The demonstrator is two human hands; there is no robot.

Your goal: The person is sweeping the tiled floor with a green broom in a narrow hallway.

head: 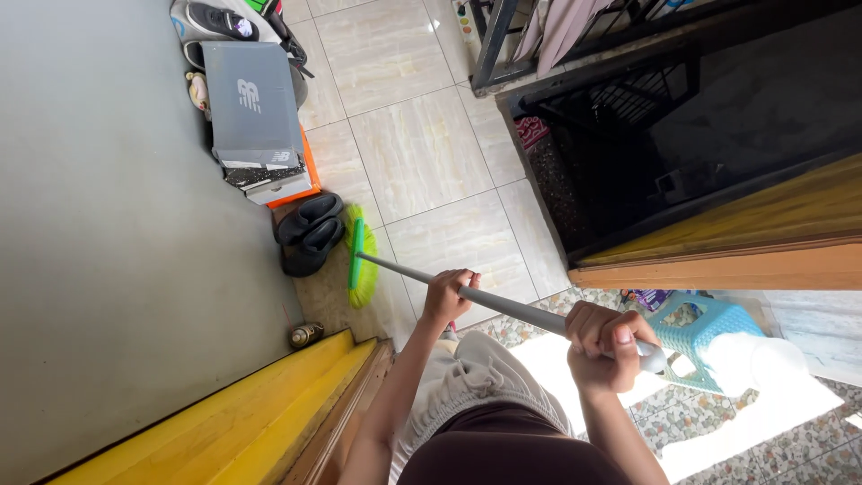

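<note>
Both hands closed on grey broom handle (512,308) | left hand (446,295) lower | right hand (607,344) near top end

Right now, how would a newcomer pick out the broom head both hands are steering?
Start at the grey wall and its stacked shoe boxes. Just past them lie black slippers; the broom head touches the tiles beside them, the only bright green-and-yellow thing there.

Grey shoebox (251,103) on orange box (308,171) at 11 o'clock, black slippers (310,232) just below; small can (305,335) by yellow door (224,409); teal basket (709,332) at 4 o'clock.
</note>
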